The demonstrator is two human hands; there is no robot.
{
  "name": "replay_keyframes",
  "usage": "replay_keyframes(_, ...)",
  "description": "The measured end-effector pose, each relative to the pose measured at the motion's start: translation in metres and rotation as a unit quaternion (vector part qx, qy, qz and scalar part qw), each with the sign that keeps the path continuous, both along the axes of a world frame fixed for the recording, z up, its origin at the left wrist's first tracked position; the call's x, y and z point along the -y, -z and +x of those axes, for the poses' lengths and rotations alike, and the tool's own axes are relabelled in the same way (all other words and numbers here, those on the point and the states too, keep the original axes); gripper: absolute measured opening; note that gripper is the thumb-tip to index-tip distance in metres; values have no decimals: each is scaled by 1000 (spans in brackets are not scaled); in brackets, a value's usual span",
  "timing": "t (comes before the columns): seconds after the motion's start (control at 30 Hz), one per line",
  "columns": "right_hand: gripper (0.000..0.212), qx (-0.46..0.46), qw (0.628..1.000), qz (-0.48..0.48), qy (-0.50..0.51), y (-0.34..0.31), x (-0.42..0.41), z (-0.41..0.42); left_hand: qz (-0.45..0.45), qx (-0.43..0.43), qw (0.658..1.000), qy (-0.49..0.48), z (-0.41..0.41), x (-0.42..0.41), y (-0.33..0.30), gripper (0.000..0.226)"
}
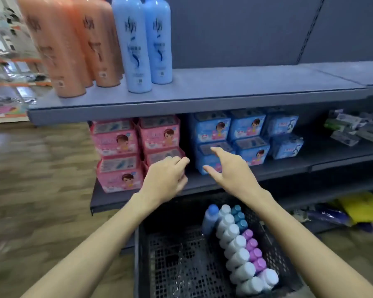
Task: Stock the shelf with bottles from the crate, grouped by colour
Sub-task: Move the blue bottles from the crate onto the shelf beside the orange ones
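The crate (142, 265) sits at 6 o'clock, with white, blue and purple-capped bottles (238, 250) lined up on its right side. Above it, both hands are empty: the left hand (166, 179) has curled fingers, the right hand (230, 168) has spread fingers. At 11 o'clock, orange bottles (60, 44) and blue bottles (144, 39) stand on the shelf (224, 91)

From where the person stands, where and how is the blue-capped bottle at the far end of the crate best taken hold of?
Probably by its rounded cap and neck, from above. The blue-capped bottle stands at the far end of the black crate with its top up. White-capped bottles press against its right side, but its left side is open. The empty right hand is nearer; the left hand also holds nothing.
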State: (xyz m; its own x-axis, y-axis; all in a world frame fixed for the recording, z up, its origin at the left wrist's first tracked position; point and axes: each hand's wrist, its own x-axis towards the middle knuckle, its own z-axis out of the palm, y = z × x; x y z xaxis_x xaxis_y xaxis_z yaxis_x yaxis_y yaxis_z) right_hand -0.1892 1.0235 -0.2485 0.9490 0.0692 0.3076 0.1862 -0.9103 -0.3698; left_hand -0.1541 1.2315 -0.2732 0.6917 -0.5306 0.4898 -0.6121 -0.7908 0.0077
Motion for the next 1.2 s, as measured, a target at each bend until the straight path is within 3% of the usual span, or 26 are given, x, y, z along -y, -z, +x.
replay_keyframes(0.23,64,-161,986,-28,31,88,28,-7,29,-120,992,-4,-15,29,80,37)
replay_keyframes(0.57,54,-298,953,-43,14,191,58,22,49,-233,970,-52,-26,60,153,34)
replay_keyframes(0.7,48,-330,943,-39,-6,236,63,34,92,-311,941,-99,-37,71,186,45)
replay_keyframes(0.8,61,-328,941,-67,-52,263,64,44,115,-358,917,-135,-49,78,211,54)
replay_keyframes(1.2,78,-324,922,-189,-101,305,59,75,115,-409,888,-176,-77,92,259,53)
